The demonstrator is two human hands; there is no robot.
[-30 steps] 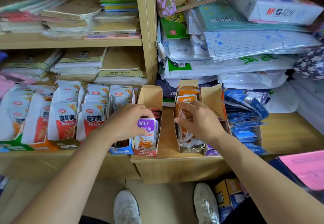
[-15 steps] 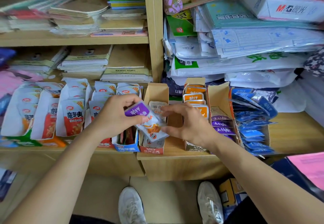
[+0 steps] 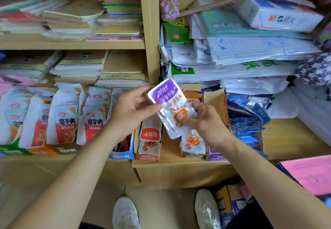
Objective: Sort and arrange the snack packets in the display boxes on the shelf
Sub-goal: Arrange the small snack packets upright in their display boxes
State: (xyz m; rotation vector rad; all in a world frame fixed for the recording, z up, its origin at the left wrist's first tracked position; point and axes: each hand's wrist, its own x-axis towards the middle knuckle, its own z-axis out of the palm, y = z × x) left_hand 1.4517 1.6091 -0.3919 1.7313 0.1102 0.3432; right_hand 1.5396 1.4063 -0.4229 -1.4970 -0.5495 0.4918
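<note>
Both hands hold a purple-topped snack packet (image 3: 165, 95) in the air in front of the shelf (image 3: 290, 137), above the gap between two display boxes. The packet is tilted, purple end up and to the left, silver end with an orange picture down and to the right. Other silver edges show just behind its lower side, so it may be a small stack, though how many packets cannot be told. The left hand (image 3: 131, 111) pinches its upper left part: the thumb lies on the front just under the purple band, and the fingers (image 3: 141, 91) are curled behind the top edge. The right hand (image 3: 203, 121) grips the lower half, with the thumb pressed on the orange picture and the fingers (image 3: 194, 104) wrapped round the right edge. Directly below stands a red-fronted display box (image 3: 147, 157) with red-labelled packets (image 3: 150, 133) in it. Just beside it to the right is a box of orange-printed packets (image 3: 193, 141). Blue packets (image 3: 249, 117) fill a box further right, and white-and-red packets (image 3: 66, 123) stand in rows on the left.
</note>
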